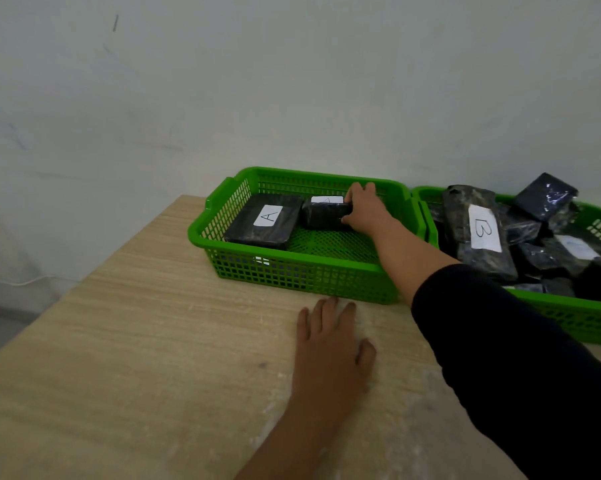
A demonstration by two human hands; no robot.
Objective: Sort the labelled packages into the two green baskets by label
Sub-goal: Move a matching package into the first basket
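Our right hand (363, 209) is deep in the left green basket (302, 271), fingers and thumb clamped across the right end of a small black-wrapped package (325, 214), which sits at the far side just beside the A package (262, 221). We judge the small one light and fairly stiff under glossy film, likely slippery, so gripping the short end as we do seems right. Its white label shows only as a sliver on top; the letter is hard to read. Our left hand (333, 344) lies flat and spread on the wooden table (136, 341). On the right, the other green basket (569, 313) is heaped, a B package (482, 230) on top.
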